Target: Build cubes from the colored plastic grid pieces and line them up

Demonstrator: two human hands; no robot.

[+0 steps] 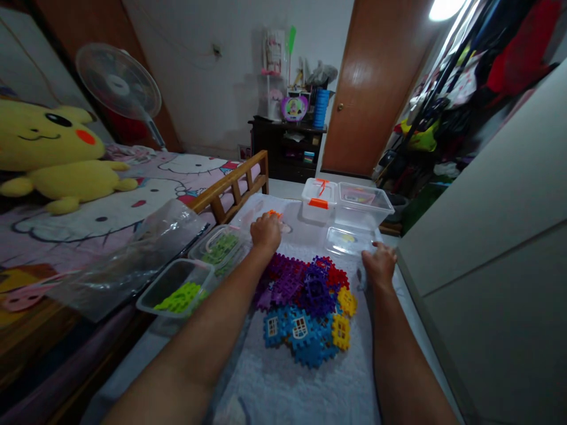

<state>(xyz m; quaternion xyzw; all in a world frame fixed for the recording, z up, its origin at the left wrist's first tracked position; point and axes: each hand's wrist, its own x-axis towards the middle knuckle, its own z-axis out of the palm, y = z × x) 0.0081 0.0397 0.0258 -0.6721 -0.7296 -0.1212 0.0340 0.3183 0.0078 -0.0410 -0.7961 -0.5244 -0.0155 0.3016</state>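
Observation:
My left hand point(266, 233) reaches over the far left of the cloth-covered table, fingers curled down around a small orange piece point(274, 213), its exact shape mostly hidden. On the far right, my right hand point(380, 262) rests by the corner of a clear plastic lid point(349, 241), thumb and fingers apart, with nothing visible in it. Between my forearms lies a pile of interlocking plastic building pieces: purple pieces point(287, 280), dark violet pieces point(316, 289), red pieces point(337, 276), blue pieces point(310, 339) and yellow pieces point(341, 332), some with white window inserts.
Left of my arm stand a clear tub point(177, 289) of lime-green pieces and a lidded tub point(219, 248) of green ones. A clear box with an orange latch point(319, 203) and another clear box point(363, 200) stand at the back. A wooden bed rail point(234, 186) borders the left.

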